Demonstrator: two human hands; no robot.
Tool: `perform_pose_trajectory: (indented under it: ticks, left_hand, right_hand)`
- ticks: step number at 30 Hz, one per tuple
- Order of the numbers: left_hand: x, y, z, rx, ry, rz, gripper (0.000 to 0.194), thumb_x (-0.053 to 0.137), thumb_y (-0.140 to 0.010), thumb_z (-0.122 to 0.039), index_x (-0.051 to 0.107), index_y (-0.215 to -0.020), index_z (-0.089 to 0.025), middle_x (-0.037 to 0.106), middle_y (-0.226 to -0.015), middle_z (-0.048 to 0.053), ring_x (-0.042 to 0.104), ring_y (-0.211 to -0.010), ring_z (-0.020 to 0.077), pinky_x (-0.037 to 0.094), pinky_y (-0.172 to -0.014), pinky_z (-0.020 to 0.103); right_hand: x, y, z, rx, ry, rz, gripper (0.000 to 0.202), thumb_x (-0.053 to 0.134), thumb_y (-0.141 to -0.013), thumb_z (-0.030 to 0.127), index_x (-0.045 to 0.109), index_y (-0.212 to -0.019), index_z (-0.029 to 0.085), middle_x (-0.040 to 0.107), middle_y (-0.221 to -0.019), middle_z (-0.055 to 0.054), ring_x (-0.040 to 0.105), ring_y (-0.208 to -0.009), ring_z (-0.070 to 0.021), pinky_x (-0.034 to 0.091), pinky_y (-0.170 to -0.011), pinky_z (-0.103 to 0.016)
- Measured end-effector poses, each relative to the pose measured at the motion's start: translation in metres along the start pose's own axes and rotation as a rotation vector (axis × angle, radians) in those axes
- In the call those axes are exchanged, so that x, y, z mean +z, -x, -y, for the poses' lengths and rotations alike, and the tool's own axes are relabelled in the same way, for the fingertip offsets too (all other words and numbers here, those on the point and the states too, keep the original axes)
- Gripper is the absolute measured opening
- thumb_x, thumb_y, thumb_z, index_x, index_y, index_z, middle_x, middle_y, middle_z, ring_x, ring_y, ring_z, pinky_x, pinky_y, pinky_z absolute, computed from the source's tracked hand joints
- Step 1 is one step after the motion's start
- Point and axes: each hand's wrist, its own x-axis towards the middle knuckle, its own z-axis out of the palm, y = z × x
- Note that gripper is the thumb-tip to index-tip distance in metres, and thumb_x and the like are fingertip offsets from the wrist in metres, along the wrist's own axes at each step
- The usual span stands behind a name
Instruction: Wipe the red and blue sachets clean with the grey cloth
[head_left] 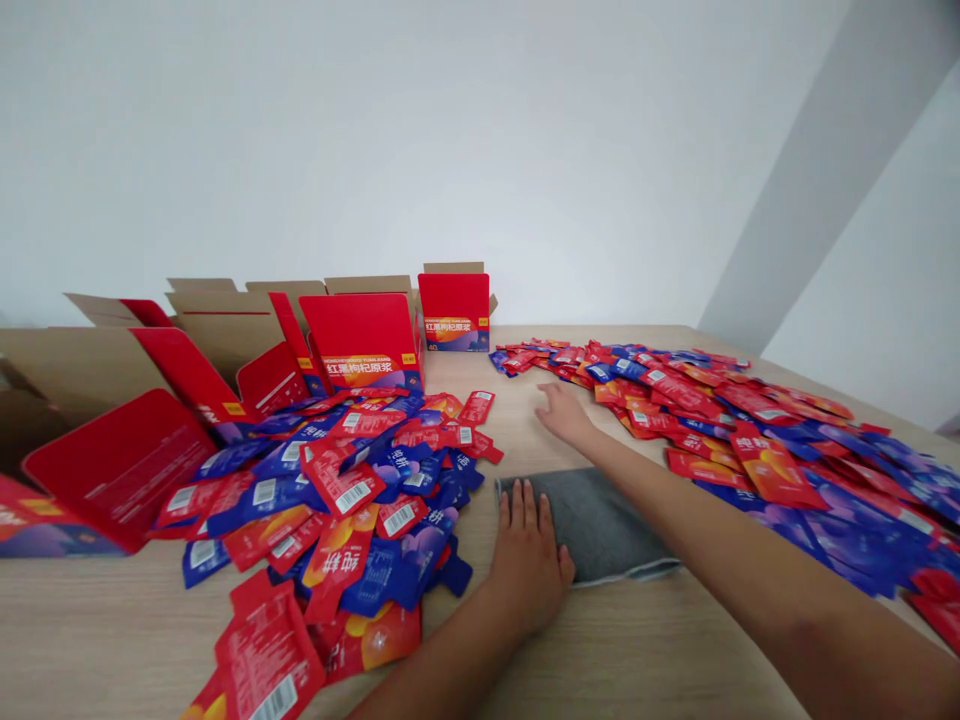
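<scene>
My left hand lies flat on the left part of a folded grey cloth, fingers stretched out and pointing away from me. Beyond the cloth, my right hand is held over the table with its fingers apart and nothing in them. It is nearest to the right-hand pile of red and blue sachets, just left of its edge. My right forearm passes above the cloth and hides part of it. Another pile of red and blue sachets spreads to the left of my left hand.
Open red cartons with raised flaps stand along the left side of the wooden table. One red carton stands farther back near the wall. The sachet piles flank my hands.
</scene>
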Motion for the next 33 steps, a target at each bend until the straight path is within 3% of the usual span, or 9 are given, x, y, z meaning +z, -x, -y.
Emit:
perform_pose_trajectory:
  ticks: [4,6,11,15,19,24,27,30,33]
  left_hand:
    - [0.0,-0.005,-0.002,-0.004,0.025,0.009,0.067,0.03,-0.087,-0.043,0.032,-0.139,-0.001,0.022,-0.148,0.022,0.015,-0.138,0.0342,0.017,-0.111,0.052]
    - [0.0,-0.006,-0.002,-0.007,0.03,0.019,0.066,0.03,-0.088,-0.043,0.031,-0.139,-0.001,0.021,-0.148,0.022,0.013,-0.138,0.0341,0.016,-0.111,0.051]
    - [0.001,-0.007,-0.002,-0.007,0.043,0.019,0.067,0.029,-0.088,-0.044,0.03,-0.14,-0.002,0.018,-0.149,0.022,0.011,-0.138,0.0344,0.016,-0.111,0.051]
    - [0.002,-0.007,-0.001,0.0,0.03,0.02,0.067,0.027,-0.088,-0.044,0.029,-0.14,-0.002,0.018,-0.149,0.021,0.011,-0.138,0.0341,0.016,-0.111,0.051]
    - [0.002,-0.008,-0.001,0.007,0.001,0.019,0.067,0.027,-0.088,-0.044,0.029,-0.141,-0.002,0.019,-0.149,0.019,0.012,-0.139,0.0336,0.015,-0.112,0.051]
    - [0.001,-0.008,-0.001,0.006,0.038,0.014,0.067,0.028,-0.088,-0.043,0.03,-0.14,-0.001,0.02,-0.149,0.021,0.013,-0.138,0.0344,0.017,-0.111,0.051]
    - [0.0,-0.008,-0.002,-0.002,0.034,-0.002,0.067,0.03,-0.087,-0.043,0.031,-0.139,-0.001,0.021,-0.148,0.021,0.015,-0.138,0.034,0.017,-0.111,0.049]
    - [0.0,-0.008,-0.002,-0.011,0.003,-0.01,0.067,0.031,-0.088,-0.043,0.03,-0.14,-0.001,0.023,-0.147,0.022,0.017,-0.138,0.0333,0.016,-0.111,0.05]
    - [0.0,-0.008,-0.002,-0.013,-0.012,-0.016,0.068,0.034,-0.087,-0.046,0.026,-0.143,-0.008,0.023,-0.148,0.021,0.015,-0.137,0.0371,0.014,-0.108,0.056]
  right_hand:
    - [-0.019,0.014,-0.076,0.145,0.171,-0.098,0.056,0.045,-0.075,0.013,0.042,-0.129,0.002,0.035,-0.139,-0.026,0.023,-0.132,-0.0368,0.017,-0.104,-0.056]
    - [-0.026,0.016,-0.106,0.232,0.365,-0.124,0.055,0.041,-0.078,0.014,0.039,-0.132,0.003,0.034,-0.141,-0.026,0.025,-0.131,-0.0353,0.023,-0.102,-0.053]
    - [-0.033,0.002,-0.138,0.221,0.709,-0.053,0.051,0.034,-0.087,0.026,0.039,-0.136,0.011,0.043,-0.137,-0.018,0.038,-0.123,-0.0297,0.03,-0.097,-0.046]
    - [-0.033,-0.008,-0.13,0.231,0.747,-0.016,0.049,0.034,-0.089,0.036,0.045,-0.134,0.018,0.052,-0.128,-0.017,0.046,-0.113,-0.033,0.034,-0.089,-0.048]
    - [-0.038,-0.01,-0.12,0.221,0.749,0.009,0.044,0.03,-0.09,0.026,0.055,-0.126,0.02,0.053,-0.122,-0.02,0.048,-0.107,-0.0333,0.036,-0.085,-0.046]
    - [-0.046,0.005,-0.099,0.148,0.727,0.03,0.045,0.027,-0.092,0.026,0.052,-0.129,0.018,0.058,-0.111,-0.018,0.051,-0.102,-0.0282,0.038,-0.085,-0.039]
    - [-0.041,0.045,-0.067,-0.038,0.573,0.046,0.045,0.028,-0.092,0.025,0.05,-0.131,0.019,0.061,-0.103,-0.013,0.053,-0.097,-0.0239,0.039,-0.087,-0.035]
    - [-0.031,0.109,-0.027,-0.287,0.419,0.128,0.045,0.032,-0.09,0.023,0.048,-0.132,0.025,0.061,-0.109,-0.009,0.052,-0.099,-0.022,0.039,-0.088,-0.033]
    - [-0.029,0.164,0.006,-0.353,0.454,0.202,0.041,0.04,-0.088,0.028,0.055,-0.125,0.025,0.059,-0.115,-0.011,0.052,-0.1,-0.0253,0.041,-0.087,-0.038]
